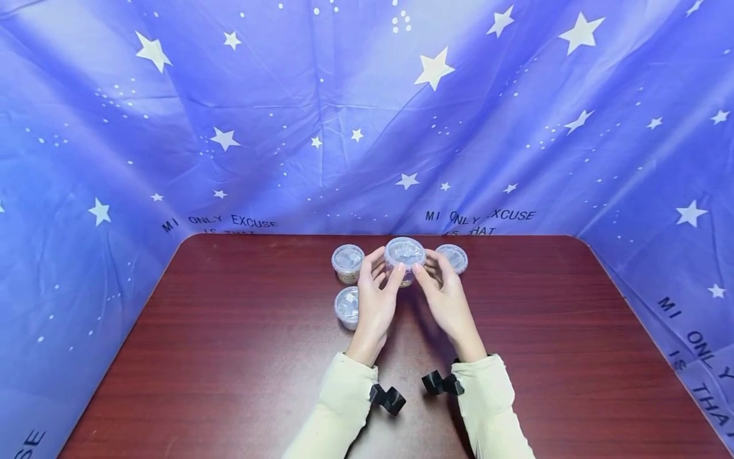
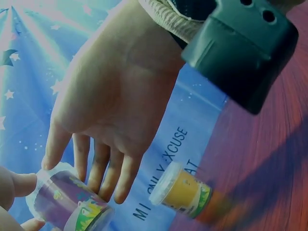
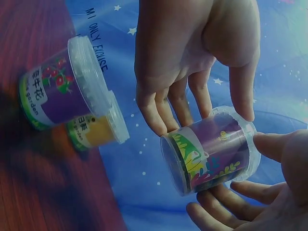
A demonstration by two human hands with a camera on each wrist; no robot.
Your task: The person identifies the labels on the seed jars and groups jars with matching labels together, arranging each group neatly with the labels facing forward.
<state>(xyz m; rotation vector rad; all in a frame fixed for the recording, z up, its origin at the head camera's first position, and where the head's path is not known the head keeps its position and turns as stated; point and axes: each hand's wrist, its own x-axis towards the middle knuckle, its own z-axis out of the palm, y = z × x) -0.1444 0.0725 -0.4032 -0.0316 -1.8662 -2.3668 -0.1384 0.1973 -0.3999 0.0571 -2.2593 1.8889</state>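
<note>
Between both hands, a clear plastic cup [image 1: 406, 253] with a lid is held up off the table, tilted. Its purple label with leaf drawings shows in the right wrist view, on the cup [image 3: 216, 151]. My left hand [image 1: 378, 303] grips it from the left, thumb at the lid rim and fingers along the side. My right hand [image 1: 450, 306] grips the opposite side the same way. In the left wrist view, the cup [image 2: 74, 199] is partly cut off by the frame edge.
Two more lidded cups stand at the left, a far one [image 1: 348, 262] and a nearer one [image 1: 346, 307] partly behind my left hand. Another lidded cup [image 1: 453, 259] stands behind my right hand. The brown table [image 1: 241, 357] meets a starry blue cloth [image 1: 321, 127] at the back.
</note>
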